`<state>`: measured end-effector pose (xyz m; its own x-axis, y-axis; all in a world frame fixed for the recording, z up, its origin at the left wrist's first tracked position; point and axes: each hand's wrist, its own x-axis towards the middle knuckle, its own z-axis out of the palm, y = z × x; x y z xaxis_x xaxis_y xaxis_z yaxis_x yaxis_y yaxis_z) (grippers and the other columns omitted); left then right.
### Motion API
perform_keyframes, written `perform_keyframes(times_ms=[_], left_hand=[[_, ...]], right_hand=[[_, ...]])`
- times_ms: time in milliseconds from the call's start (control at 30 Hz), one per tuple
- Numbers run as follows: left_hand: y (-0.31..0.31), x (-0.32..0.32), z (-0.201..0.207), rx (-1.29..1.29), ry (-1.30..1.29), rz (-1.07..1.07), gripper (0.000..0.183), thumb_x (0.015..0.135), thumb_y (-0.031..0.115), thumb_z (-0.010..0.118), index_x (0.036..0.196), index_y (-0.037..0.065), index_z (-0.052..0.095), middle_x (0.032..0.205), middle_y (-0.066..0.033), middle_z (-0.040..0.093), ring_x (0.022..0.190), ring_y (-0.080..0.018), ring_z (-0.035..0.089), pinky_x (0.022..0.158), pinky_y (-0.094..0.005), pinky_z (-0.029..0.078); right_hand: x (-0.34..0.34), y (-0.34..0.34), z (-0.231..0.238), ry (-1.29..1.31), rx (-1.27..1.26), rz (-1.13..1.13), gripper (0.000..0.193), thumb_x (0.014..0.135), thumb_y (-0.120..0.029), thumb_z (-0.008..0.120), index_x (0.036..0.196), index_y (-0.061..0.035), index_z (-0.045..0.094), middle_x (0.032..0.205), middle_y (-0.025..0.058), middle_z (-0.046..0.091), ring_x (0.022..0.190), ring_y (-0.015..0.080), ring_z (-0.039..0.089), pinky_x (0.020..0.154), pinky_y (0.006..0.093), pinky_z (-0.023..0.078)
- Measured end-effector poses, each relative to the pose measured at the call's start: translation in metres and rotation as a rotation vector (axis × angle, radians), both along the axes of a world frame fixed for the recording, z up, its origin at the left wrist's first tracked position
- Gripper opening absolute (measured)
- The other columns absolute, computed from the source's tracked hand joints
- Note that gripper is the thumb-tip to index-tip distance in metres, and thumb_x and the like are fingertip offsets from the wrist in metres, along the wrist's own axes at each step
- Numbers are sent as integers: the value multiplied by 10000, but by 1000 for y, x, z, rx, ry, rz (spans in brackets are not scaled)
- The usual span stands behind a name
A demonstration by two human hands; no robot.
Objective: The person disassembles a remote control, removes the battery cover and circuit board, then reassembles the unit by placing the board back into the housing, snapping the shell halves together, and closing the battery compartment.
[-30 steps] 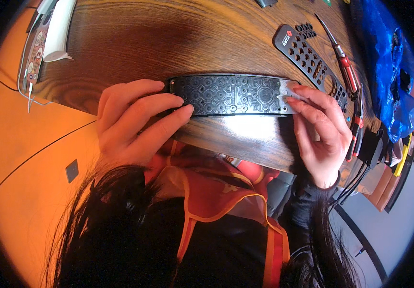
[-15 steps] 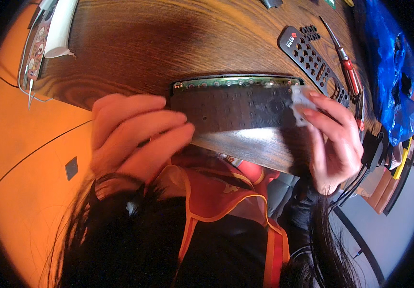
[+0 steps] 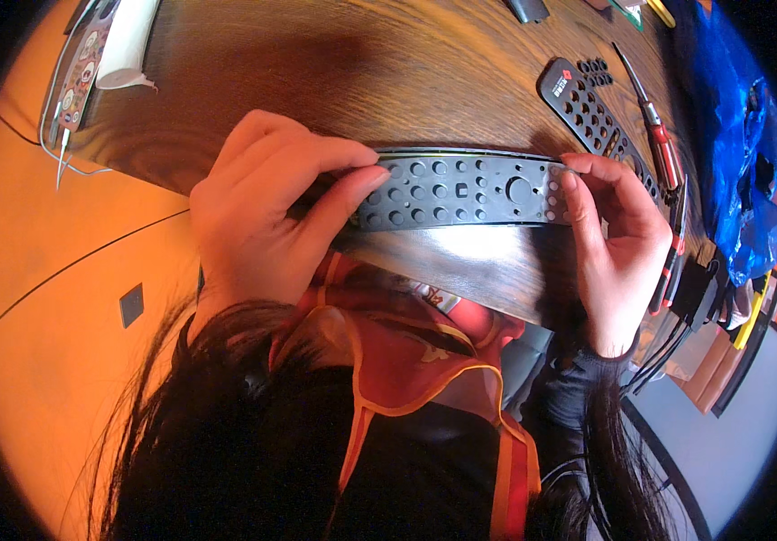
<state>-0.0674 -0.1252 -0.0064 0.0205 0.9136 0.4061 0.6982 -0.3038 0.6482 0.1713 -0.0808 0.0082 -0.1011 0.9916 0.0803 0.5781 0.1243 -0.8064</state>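
Observation:
A long grey rubber button pad (image 3: 460,191) with raised round keys and one large round key lies crosswise in front of me. A thin strip of the remote control's body shows along the pad's far edge; the rest is hidden beneath it. My left hand (image 3: 271,198) pinches the left end between thumb and forefinger. At the right end, my right hand (image 3: 618,221) grips the pad, thumb on its keys and forefinger at the far corner. The black perforated remote cover (image 3: 587,113) lies beyond my right hand, with several small loose black keys (image 3: 594,70) beside it.
A red-handled screwdriver (image 3: 663,149) lies right of the cover, and a blue plastic bag (image 3: 740,162) lies along the table's right side. Another red-handled tool (image 3: 671,275) lies near my right wrist. A power strip (image 3: 82,77) and a white roll (image 3: 128,45) are at the far left.
The pad's keyed face now shows where a plain dark surface was. My left hand has moved right and closed on its left end; the right thumb now presses its keys.

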Motion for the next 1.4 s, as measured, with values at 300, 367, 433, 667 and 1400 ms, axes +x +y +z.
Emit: perform_keyframes(times_ms=[300,367,433,667,1400], left_hand=[[-12,-13,-12,-82,45,-137,678,552,213,837,1152,31,578,1150,-76,602,1089,-267,503,955,-366,400],[-11,-14,-16,-80,-24,-139,644,568,182,827,1144,33,578,1147,-69,606,1091,-259,503,953,-358,402],[-11,-14,-18,-75,-66,-139,628,576,165,821,1140,37,576,1137,-65,611,1088,-254,507,948,-353,406],[-10,-12,-23,-22,-92,-131,642,568,159,823,1144,39,567,1092,-66,628,1050,-265,531,925,-356,419],[-9,-13,-24,-25,-89,-130,648,542,201,822,1134,68,596,1068,-58,638,1037,-263,548,903,-362,414]], right_hand=[[-24,-5,17,-306,275,452,372,610,-18,779,971,-11,689,978,117,584,919,218,561,804,319,451],[-37,-6,9,-305,295,520,413,554,-42,797,956,-29,700,981,115,588,918,230,560,808,321,448],[-46,-6,5,-284,330,539,425,546,-63,805,958,-41,703,965,106,600,914,234,559,805,322,439],[-68,-7,1,-258,361,491,338,582,-7,777,912,-31,707,875,86,609,845,211,560,763,294,437],[-81,-1,-3,-242,350,493,177,699,76,706,849,-3,655,847,90,600,798,188,576,733,270,458]])
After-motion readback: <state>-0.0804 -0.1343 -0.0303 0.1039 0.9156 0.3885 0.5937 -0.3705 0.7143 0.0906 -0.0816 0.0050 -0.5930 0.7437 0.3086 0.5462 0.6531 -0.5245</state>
